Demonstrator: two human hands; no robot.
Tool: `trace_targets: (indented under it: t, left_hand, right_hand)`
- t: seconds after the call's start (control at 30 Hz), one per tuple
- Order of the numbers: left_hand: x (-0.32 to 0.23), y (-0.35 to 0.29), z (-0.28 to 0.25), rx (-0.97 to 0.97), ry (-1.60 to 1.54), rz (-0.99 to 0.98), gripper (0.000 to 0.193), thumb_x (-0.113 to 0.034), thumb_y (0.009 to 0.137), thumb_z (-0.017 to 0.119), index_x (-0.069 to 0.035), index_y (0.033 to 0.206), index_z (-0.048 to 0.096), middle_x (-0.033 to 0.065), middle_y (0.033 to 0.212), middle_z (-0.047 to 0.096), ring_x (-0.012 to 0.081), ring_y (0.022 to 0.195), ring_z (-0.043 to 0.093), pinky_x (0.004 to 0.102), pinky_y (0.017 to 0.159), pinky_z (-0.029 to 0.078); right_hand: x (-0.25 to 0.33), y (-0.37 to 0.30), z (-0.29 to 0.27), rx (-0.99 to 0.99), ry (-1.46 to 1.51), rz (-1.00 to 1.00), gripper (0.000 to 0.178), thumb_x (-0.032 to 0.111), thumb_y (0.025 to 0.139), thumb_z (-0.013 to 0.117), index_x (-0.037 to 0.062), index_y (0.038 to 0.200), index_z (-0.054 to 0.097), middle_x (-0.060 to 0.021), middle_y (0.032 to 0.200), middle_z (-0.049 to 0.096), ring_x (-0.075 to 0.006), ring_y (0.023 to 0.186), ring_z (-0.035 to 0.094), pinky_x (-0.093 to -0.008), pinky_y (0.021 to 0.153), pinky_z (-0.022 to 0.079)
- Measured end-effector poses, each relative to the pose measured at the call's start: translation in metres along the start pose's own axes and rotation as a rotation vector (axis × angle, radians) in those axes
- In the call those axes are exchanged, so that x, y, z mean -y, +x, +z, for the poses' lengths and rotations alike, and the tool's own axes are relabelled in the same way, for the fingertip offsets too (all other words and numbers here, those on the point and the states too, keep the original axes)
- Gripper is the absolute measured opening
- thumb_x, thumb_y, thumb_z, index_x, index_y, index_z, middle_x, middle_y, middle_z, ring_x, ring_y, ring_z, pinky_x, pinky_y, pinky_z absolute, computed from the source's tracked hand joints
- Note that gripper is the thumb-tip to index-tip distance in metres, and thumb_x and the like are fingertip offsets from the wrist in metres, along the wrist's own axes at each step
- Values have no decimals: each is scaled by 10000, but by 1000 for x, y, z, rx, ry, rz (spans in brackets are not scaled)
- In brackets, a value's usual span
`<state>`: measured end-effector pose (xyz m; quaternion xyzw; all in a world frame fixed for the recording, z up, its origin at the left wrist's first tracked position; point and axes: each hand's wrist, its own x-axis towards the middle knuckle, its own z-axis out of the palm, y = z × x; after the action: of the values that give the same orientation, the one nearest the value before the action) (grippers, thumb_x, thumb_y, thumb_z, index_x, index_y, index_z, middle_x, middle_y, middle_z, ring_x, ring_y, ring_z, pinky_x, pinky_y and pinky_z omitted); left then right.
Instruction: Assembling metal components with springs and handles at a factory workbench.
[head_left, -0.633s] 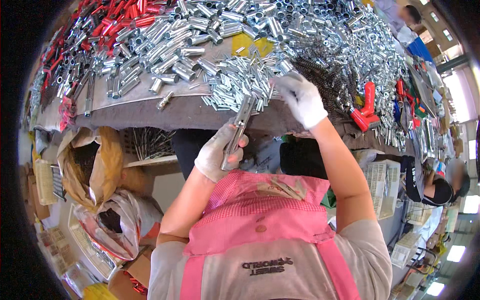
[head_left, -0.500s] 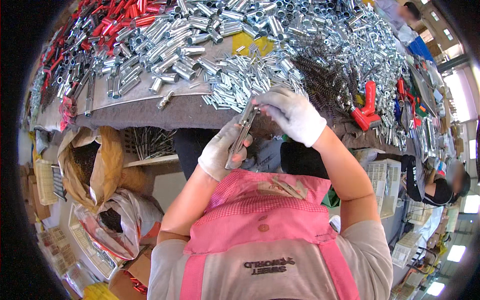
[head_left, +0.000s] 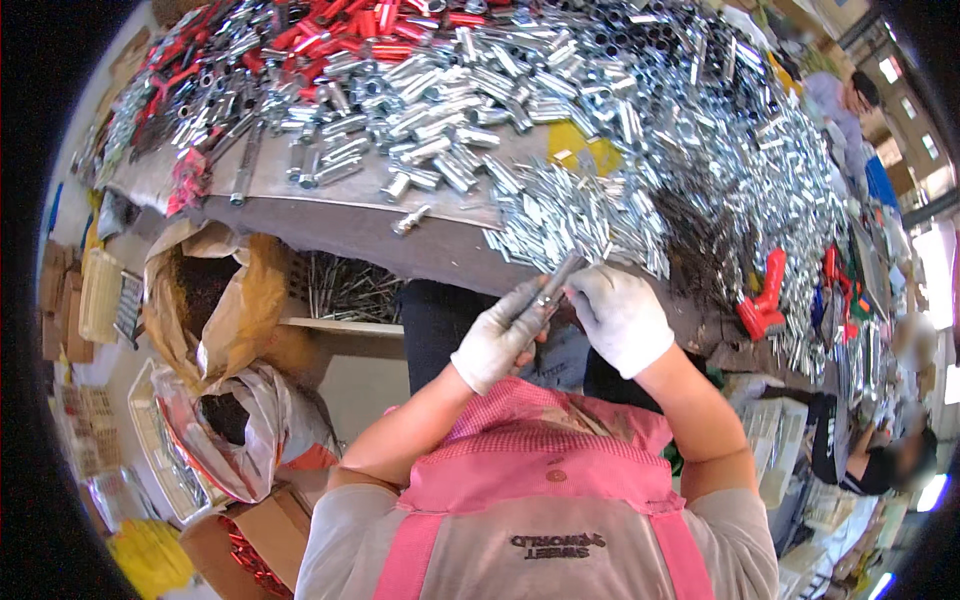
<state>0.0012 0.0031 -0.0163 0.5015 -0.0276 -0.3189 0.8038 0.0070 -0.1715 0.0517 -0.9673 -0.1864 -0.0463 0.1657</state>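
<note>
**Both hands meet at a metal piece**

The left hand [head_left: 500,340] has its fingers wrapped around a slim metal piece [head_left: 558,284], held tilted in front of the bench [head_left: 330,222], its upper end pointing toward the pins [head_left: 560,222]. The right hand [head_left: 625,315] is at that upper end, fingers bent; whether they pinch anything small I cannot tell. Beyond the pins lie silver tubes [head_left: 450,120] and, farther left, red parts [head_left: 375,20]. Dark springs [head_left: 700,235] sit right of the pins, near a red handle [head_left: 770,290]. An open sack [head_left: 265,290] stands below the bench, left.
</note>
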Motion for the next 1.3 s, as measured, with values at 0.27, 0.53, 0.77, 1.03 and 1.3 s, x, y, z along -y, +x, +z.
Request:
trace_targets:
  t: [0.27, 0.53, 0.77, 1.03, 1.3]
  left_hand:
    - [-35, -6, -29, -22, 51, 101, 524, -295, 974, 453, -167, 1441, 250, 17, 868, 478, 46, 524, 406, 166, 422, 339]
    - [-61, 4, -65, -194, 120, 477, 528, -215, 970, 448, -43, 1421, 236, 58, 1017, 562, 83, 710, 525, 234, 596, 464]
    - [-62, 24, -58, -301, 146, 699, 485, -146, 895, 567, 4, 1317, 379, 78, 872, 590, 122, 618, 569, 275, 633, 486]
    - [-82, 22, -60, -114, -712, 40, 367, -467, 974, 341, -157, 1121, 472, -1, 686, 438, 85, 482, 374, 225, 418, 297]
    - [-42, -8, -55, -66, -761, -142, 408, -383, 985, 339, -57, 1206, 446, 49, 798, 465, 155, 588, 424, 288, 522, 374]
  right_hand:
    - [10, 48, 36, 92, 1314, 523, 379, 113, 845, 658, 10, 1103, 399, -73, 695, 576, -108, 516, 529, -229, 429, 427]
    - [41, 122, 20, 304, 1253, 246, 373, 182, 895, 603, -19, 1151, 422, -39, 697, 547, -94, 535, 522, -213, 473, 435]
    - [43, 121, -7, 157, 1039, -10, 250, 164, 958, 451, -10, 1131, 501, -64, 737, 588, -103, 594, 548, -244, 564, 461]
    - [-33, 221, 63, -119, -18, -175, 290, 267, 837, 587, 112, 1082, 589, -130, 1067, 584, -299, 1028, 548, -413, 885, 441]
    - [-16, 204, 53, -132, 205, 62, 274, 159, 871, 541, 57, 1120, 488, -231, 947, 603, -380, 883, 614, -436, 777, 491]
